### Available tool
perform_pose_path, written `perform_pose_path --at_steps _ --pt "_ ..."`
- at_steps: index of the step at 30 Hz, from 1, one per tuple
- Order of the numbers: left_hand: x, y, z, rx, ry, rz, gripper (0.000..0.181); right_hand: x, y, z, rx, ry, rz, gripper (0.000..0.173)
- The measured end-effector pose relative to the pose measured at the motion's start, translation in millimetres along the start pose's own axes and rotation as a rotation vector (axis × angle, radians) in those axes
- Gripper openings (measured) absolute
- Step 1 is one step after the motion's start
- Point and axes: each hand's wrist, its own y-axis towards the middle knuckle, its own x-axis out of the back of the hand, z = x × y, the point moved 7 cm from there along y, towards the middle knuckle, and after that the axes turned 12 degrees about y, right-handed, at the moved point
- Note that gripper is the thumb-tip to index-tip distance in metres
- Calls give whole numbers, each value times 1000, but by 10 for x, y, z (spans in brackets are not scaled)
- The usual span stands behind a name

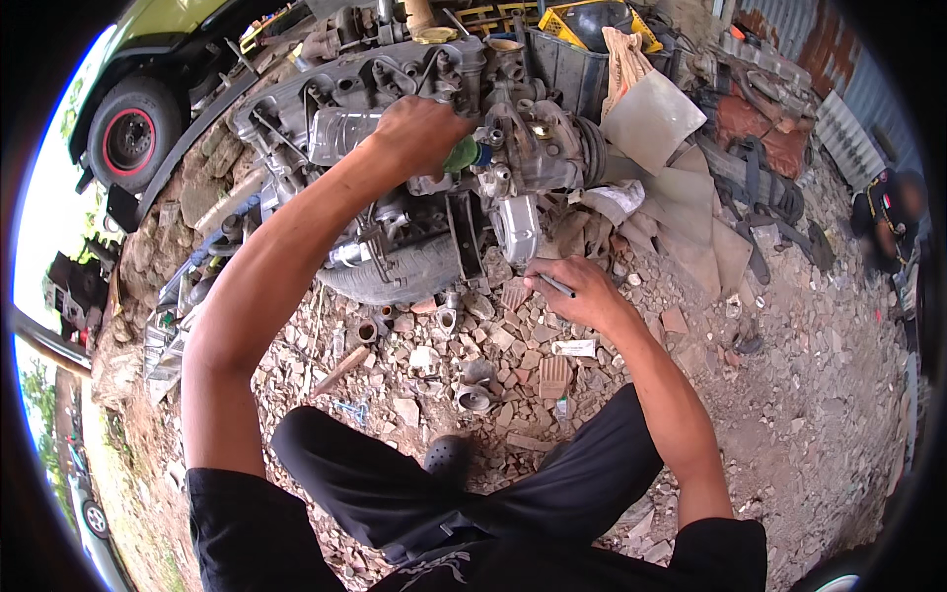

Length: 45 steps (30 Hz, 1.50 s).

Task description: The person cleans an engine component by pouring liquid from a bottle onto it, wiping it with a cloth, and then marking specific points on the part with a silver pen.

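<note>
My left hand (422, 137) is closed around a plastic bottle (344, 133), tilted over an engine (414, 66). The bottle's clear end points left; a green part and a blue part show at its right, beside the engine's metal fittings. Lower right, my right hand (573, 292) grips a thin dark rod (556, 285), perhaps a pen or small tool. Just above that hand is a smooth metal housing (518, 226) at the engine's lower side. The palm side of both hands is hidden.
Rubble covers the ground, with metal pipe fittings (473, 397) and a worn tyre (403, 277) below the engine. Flat sheets (655, 122) lie at the right near a grey crate (570, 74). A person (888, 214) is at the far right. A vehicle wheel (133, 137) stands upper left.
</note>
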Motion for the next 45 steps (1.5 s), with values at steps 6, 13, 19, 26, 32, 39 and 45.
perform_pose_path --at_steps 6,13,19,26,32,39,45 --pt "-63 -72 -43 3 -2 -49 75 -8 70 166 112 18 -48 19" --pt "-306 -428 101 160 -295 -80 74 277 199 311 -72 158 -249 31" --pt "-815 -1052 -178 183 -878 -267 74 699 235 566 68 90 -554 25" --pt "-1869 -1220 -755 358 -1430 -444 78 624 970 910 87 -154 -407 18" --pt "-2010 -1231 -762 361 -1623 -499 78 560 1386 650 -10 -224 -280 20" --pt "-1996 -1156 -669 277 -1575 -490 85 345 1452 756 -97 -258 -322 22" --pt "-2217 -1088 -668 292 -1541 -529 81 134 1562 1015 -52 -513 -396 19"
